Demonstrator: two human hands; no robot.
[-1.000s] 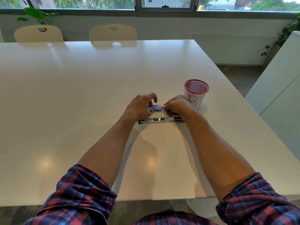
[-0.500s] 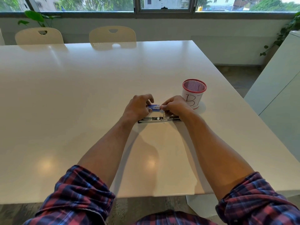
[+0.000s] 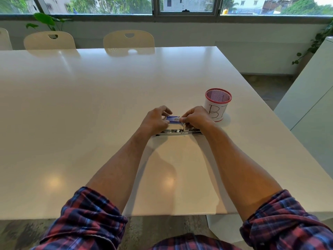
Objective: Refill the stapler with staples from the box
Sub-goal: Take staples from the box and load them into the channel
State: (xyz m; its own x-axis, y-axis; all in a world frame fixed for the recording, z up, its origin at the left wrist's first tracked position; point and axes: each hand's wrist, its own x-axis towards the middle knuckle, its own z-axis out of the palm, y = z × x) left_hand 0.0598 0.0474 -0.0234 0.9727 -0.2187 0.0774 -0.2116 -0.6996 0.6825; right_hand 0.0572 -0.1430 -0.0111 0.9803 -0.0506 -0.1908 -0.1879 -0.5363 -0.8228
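One stapler, one box, one cup, two hands and three chairs (the third only partly in view at the left edge). The stapler lies opened flat on the white table, a thin strip of bright metal running left to right just below the hands. The box is small, blue and white, held above the stapler: the left hand pinches its left end, the right hand its right end. The cup, red mesh wrapped in white paper marked "B1", stands just right of the right hand.
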